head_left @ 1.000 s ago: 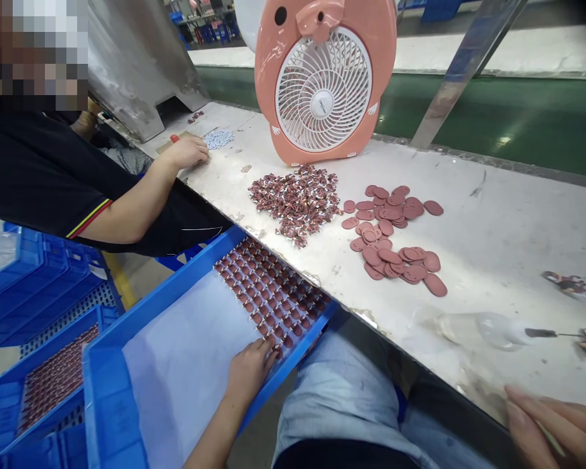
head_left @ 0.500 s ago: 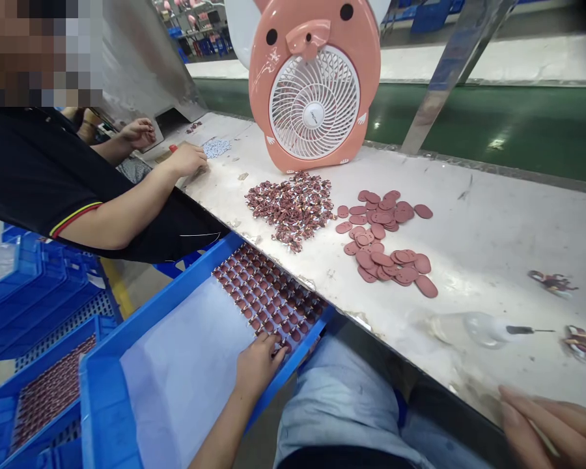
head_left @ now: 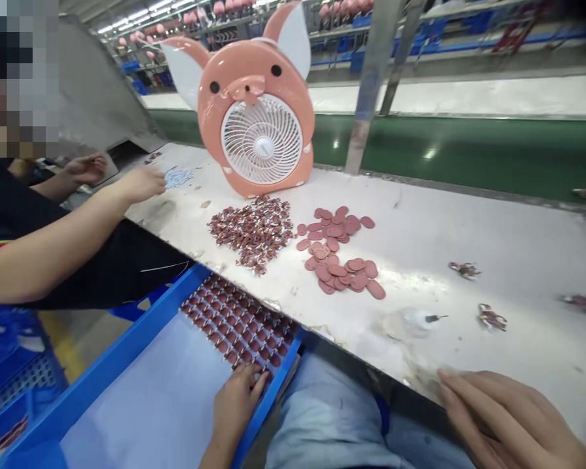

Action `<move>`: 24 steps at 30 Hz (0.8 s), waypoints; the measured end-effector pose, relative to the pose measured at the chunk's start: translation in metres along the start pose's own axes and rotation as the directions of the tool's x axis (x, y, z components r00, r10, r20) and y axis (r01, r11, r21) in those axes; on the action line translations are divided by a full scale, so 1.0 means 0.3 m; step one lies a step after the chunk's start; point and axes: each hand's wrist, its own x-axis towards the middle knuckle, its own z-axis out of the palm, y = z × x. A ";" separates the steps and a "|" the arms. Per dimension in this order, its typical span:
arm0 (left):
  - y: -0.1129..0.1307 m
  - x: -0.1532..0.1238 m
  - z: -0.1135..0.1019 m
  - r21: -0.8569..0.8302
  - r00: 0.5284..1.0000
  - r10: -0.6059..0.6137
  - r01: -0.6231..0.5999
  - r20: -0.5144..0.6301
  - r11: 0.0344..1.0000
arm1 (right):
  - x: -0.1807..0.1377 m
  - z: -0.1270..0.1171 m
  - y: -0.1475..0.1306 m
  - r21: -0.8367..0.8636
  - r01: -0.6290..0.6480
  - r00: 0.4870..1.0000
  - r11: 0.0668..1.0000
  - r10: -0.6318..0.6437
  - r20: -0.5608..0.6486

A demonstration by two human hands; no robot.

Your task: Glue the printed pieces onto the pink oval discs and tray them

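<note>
My left hand (head_left: pixel 235 398) rests in a blue tray (head_left: pixel 127 355) on my lap, its fingertips touching the nearest of several neat rows of small brown pieces (head_left: pixel 234 322) laid on white paper. The fingers are bent down onto the pieces; I cannot make out anything held. My right hand (head_left: pixel 505 417) lies flat and open on the front edge of the white bench (head_left: pixel 469 234), fingers together and stretched left, holding nothing. A clear bottle (head_left: pixel 410 320) with a dark nozzle lies just beyond it.
A heap of small brown pieces (head_left: pixel 251 229) and a pile of flat reddish ovals (head_left: pixel 339 251) lie mid-bench before a pink animal-shaped fan (head_left: pixel 256 107). Loose pieces (head_left: pixel 491 318) lie at the right. A co-worker's arm (head_left: pixel 68 234) reaches over the bench at left. A green conveyor (head_left: pixel 469 153) runs behind.
The view has tilted up and swung right, so the fan and piles appear further left. My right hand shows more fully on the bench edge. My left hand stays at the rows.
</note>
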 end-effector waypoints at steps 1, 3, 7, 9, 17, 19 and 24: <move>0.006 -0.006 -0.010 -0.015 0.999 0.016 -0.017 -0.040 1.000 | 0.018 -0.003 -0.012 0.010 -0.023 1.000 1.000 0.023 -0.017; 0.044 -0.010 -0.045 -0.052 0.989 0.066 -0.074 -0.135 0.996 | 0.045 -0.004 -0.031 0.020 -0.097 0.994 0.995 0.098 -0.039; 0.259 0.037 -0.175 -0.057 0.768 0.332 -0.431 -0.548 0.901 | 0.096 0.024 -0.050 0.043 -0.282 0.959 0.958 0.283 -0.009; 0.410 0.094 -0.253 0.077 0.648 0.493 -0.559 -0.581 0.825 | 0.133 0.054 -0.053 0.047 -0.366 0.930 0.929 0.364 0.041; 0.731 0.309 -0.393 0.224 0.619 0.689 -0.661 -0.377 0.716 | 0.260 0.108 -0.072 0.208 -0.504 0.862 0.838 0.474 0.180; 0.737 0.322 -0.390 0.220 0.616 0.685 -0.660 -0.390 0.718 | 0.257 0.094 -0.079 0.278 -0.530 0.848 0.801 0.498 0.184; 0.740 0.241 -0.386 0.111 0.631 0.563 -0.607 -0.534 0.787 | 0.207 0.044 -0.102 0.498 -0.554 0.813 0.667 0.562 0.152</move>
